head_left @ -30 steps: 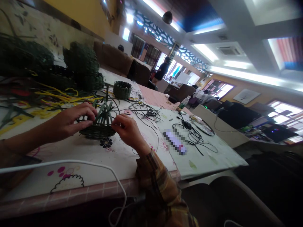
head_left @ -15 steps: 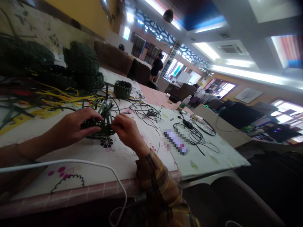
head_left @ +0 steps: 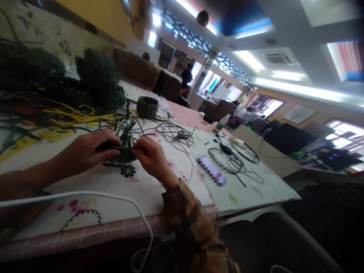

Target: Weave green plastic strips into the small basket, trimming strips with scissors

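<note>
Left hand [head_left: 92, 151] fingers part-closed round dark-green woven-strip basket [head_left: 125, 154] rim; right hand [head_left: 149, 152] fingers pinched on it. Basket on white floral surface [head_left: 150, 193], 9 o'clock. Dark column sign [head_left: 205, 72], 1 o'clock: lettering unreadable.

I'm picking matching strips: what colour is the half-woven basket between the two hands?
The basket is dark green; the head view shows it best.

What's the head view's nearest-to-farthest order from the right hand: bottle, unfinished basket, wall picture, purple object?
1. Unfinished basket, touching the right hand.
2. Purple object, to the right.
3. Bottle, farther across, right.
4. Wall picture, far background.
</note>
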